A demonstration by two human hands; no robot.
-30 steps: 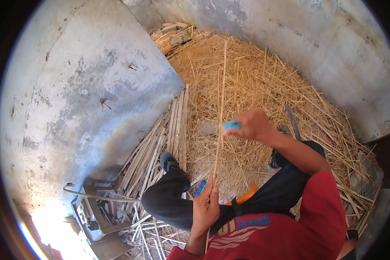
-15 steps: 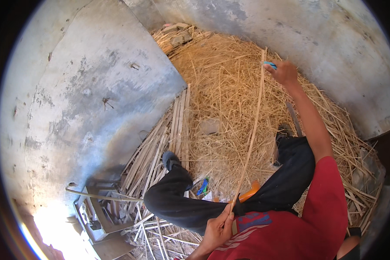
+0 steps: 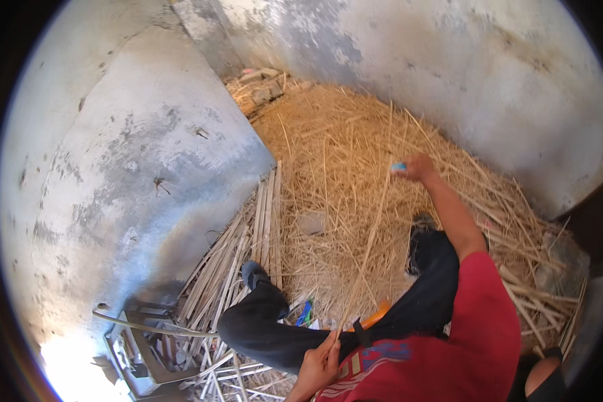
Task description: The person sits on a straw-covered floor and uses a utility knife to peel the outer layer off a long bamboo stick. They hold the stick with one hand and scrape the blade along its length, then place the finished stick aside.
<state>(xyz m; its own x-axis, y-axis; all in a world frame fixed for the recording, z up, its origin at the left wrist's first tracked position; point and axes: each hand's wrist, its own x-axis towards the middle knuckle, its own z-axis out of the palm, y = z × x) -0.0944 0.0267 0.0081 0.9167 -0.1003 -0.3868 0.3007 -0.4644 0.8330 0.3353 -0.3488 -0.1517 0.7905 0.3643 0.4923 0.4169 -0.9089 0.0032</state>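
A long, thin, pale wooden strip [image 3: 367, 251] runs from my lap out over the straw. Its near end is pinched between the fingers of my left hand [image 3: 319, 368], close to my waist. Farther out, my right arm is stretched forward. My right hand [image 3: 417, 167] is closed around a small blue object [image 3: 398, 166] beside the far part of the strip. Only a bit of that object shows, so its kind cannot be made out. My legs are spread in dark trousers, one on each side of the strip.
Straw and shavings [image 3: 328, 147] cover the floor. Long flat strips [image 3: 264, 221] lie left, by a leaning grey slab [image 3: 134, 154]. Behind them stands an open metal box [image 3: 137, 348]. An orange object [image 3: 380, 311] and a blue-green scrap [image 3: 305, 313] lie near my legs. A wall [image 3: 449, 74] curves behind.
My right hand has drawn back toward me along the strip with the blue object. My left hand keeps its hold by my waist. The whole view has shifted slightly.
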